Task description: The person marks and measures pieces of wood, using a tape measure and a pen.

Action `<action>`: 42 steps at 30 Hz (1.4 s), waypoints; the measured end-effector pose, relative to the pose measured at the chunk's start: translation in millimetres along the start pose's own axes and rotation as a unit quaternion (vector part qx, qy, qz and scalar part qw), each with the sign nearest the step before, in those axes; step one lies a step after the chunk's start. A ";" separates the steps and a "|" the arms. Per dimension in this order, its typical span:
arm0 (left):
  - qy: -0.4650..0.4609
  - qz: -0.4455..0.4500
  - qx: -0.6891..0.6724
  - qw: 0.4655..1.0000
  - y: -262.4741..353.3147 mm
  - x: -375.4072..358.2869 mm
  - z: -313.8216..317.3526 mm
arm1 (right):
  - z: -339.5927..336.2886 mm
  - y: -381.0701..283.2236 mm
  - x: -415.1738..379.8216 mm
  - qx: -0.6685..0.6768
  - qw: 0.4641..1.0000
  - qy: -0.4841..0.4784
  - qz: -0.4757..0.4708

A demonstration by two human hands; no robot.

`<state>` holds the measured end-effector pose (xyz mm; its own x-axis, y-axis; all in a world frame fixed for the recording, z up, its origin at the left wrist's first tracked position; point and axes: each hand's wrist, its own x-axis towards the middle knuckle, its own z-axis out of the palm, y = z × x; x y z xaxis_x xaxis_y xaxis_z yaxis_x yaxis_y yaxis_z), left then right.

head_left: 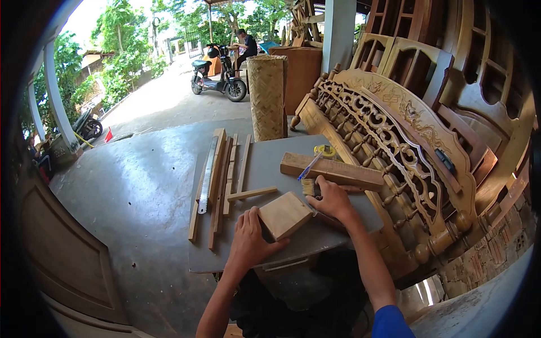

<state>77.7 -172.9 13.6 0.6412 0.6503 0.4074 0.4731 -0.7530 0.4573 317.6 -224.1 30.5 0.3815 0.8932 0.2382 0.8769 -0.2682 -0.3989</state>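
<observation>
A square wooden block (286,215) rests on the grey work table (270,160) near its front edge. My left hand (248,239) grips the block's left corner, fingers along one side and thumb along the near side. Closed around a flat paintbrush (307,186), my right hand (332,200) is just to the right of the block. The brush's pale bristles point away from me, and its handle is mostly hidden by the hand. Just beyond the brush lie a thick wooden beam (332,170), a blue pen (309,167) and a yellow tape measure (325,150).
Several wooden strips (218,186) and a metal ruler (208,174) lie at the table's left. Carved wooden panels (389,124) lean close on the right. A woven bamboo roll (267,98) stands behind the table. Farther back are a motorbike (220,79) and a seated person (247,45).
</observation>
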 end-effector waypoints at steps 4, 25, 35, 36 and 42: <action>-0.002 -0.009 -0.018 1.000 3.7 -1.4 -6.4 | -0.9 2.8 10.4 0.010 0.999 -0.033 0.017; -0.065 -0.060 0.064 0.994 -2.4 -0.1 8.6 | 29.0 -80.8 11.0 0.079 0.945 0.080 -0.308; -0.038 -0.074 0.041 0.996 7.6 -0.2 7.4 | 1.6 -67.1 -20.2 -0.048 0.932 -0.162 -0.320; -0.037 -0.065 0.040 0.996 9.4 -1.1 8.0 | 3.7 -63.0 -16.8 -0.067 0.951 -0.138 -0.268; 0.018 0.000 0.152 0.988 -10.2 -7.7 41.4 | 7.7 -74.6 -34.6 -0.092 0.938 -0.129 -0.307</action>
<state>93.0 -174.5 -26.9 0.6217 0.6492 0.4382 0.6363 -0.7448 0.2008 236.7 -232.2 45.3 -0.2755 0.9508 0.1418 0.9527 0.2898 -0.0918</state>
